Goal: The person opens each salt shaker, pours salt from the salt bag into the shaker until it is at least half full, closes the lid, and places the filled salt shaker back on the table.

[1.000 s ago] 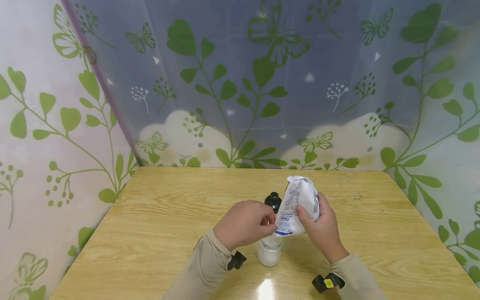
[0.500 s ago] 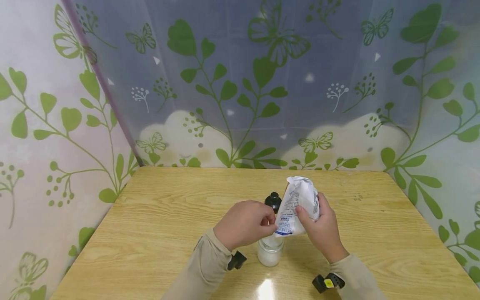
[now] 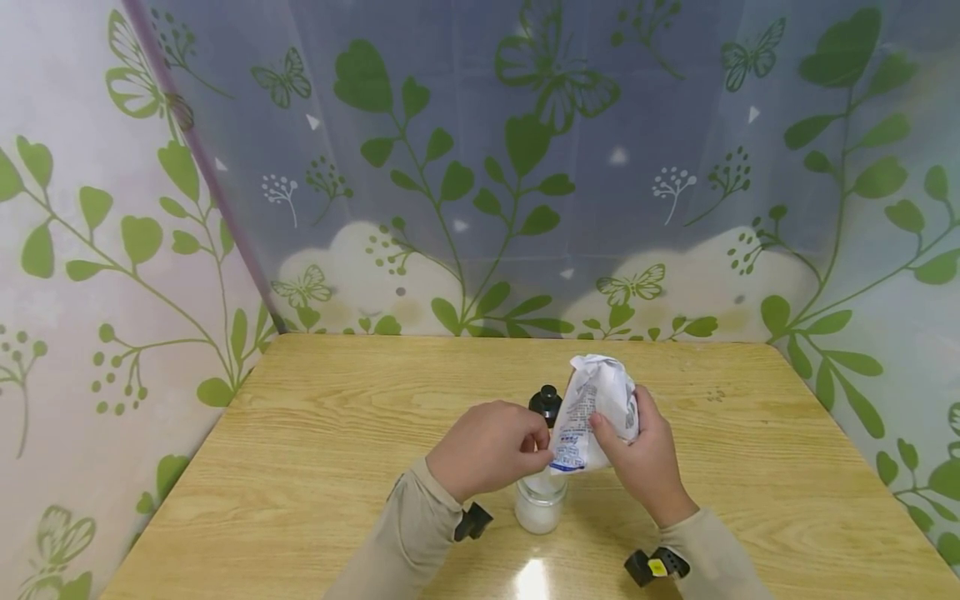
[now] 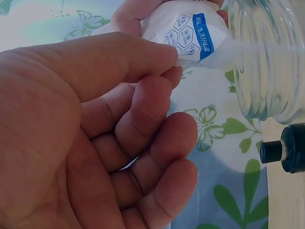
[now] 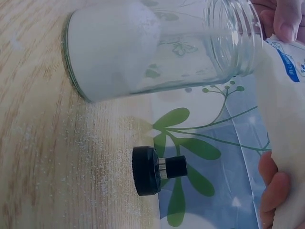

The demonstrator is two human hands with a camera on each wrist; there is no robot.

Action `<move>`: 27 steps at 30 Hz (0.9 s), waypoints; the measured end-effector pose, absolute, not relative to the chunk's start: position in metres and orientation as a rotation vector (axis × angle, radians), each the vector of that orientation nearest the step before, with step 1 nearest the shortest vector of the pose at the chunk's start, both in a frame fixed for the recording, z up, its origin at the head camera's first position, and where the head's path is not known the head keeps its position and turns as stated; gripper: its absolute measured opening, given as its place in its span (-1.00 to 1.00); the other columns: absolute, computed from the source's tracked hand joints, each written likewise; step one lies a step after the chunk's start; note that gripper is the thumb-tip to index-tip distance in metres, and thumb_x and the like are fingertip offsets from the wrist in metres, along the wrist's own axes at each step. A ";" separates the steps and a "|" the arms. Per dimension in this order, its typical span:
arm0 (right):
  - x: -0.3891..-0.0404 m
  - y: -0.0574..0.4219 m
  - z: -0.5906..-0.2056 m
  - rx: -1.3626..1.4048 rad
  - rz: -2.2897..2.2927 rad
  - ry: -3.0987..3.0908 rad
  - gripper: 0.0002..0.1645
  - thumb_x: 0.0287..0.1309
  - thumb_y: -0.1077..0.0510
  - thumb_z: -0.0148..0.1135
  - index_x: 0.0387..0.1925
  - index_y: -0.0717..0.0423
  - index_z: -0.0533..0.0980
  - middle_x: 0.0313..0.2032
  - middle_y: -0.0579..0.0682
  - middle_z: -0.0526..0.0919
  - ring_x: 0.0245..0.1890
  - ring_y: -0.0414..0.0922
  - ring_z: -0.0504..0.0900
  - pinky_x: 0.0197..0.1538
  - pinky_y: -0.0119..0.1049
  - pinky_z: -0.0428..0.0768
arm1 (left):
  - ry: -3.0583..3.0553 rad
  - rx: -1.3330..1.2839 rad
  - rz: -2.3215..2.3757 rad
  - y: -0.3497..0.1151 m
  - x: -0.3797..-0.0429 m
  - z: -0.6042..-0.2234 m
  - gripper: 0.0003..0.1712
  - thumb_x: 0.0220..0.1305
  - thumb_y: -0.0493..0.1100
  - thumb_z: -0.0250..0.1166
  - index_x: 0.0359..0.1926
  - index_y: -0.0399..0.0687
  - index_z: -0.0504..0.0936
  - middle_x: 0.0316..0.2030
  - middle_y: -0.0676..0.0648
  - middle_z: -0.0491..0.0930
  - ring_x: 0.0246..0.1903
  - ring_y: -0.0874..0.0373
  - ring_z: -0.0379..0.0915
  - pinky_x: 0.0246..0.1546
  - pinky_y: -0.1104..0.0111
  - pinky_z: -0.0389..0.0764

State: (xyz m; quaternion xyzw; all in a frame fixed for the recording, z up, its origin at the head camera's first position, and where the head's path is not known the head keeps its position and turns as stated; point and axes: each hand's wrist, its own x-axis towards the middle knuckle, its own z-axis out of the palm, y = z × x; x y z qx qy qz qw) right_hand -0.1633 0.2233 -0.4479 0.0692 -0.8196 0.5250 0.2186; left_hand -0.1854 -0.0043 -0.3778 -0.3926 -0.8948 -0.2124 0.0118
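Observation:
My right hand (image 3: 648,458) grips a white printed bag (image 3: 596,412), held tilted with its blue-marked corner low over a glass jar (image 3: 540,510). At that corner my left hand (image 3: 489,446) pinches the bag between thumb and index finger; its other fingers curl loosely in the left wrist view. A pale stream of white granules (image 4: 237,50) runs from the bag's corner into the jar's mouth. In the right wrist view, white granules (image 5: 107,50) heap up in the lower part of the upright jar (image 5: 188,67).
Behind the jar, a black lid with a knob (image 3: 547,403) sits on the wooden table (image 3: 337,433). Spilled white grains (image 5: 95,148) are scattered around the jar's base. A patterned cloth backdrop (image 3: 465,167) rises at the table's far edge.
The bag's upper end has sunk very slightly toward the left. Both hands hold almost the same position, and the jar and lid have not moved.

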 end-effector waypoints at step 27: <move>-0.164 0.223 -0.448 0.165 1.472 -2.294 -0.47 0.36 0.22 0.30 0.26 0.26 0.36 0.00 0.21 0.65 -0.22 -0.20 0.63 -0.30 -0.38 0.69 | -2.785 -1.222 -0.693 -0.004 -0.185 -0.377 -0.84 0.32 -0.10 0.40 -0.43 0.10 0.68 -0.60 0.25 0.48 -0.62 0.38 0.33 -0.52 0.50 0.39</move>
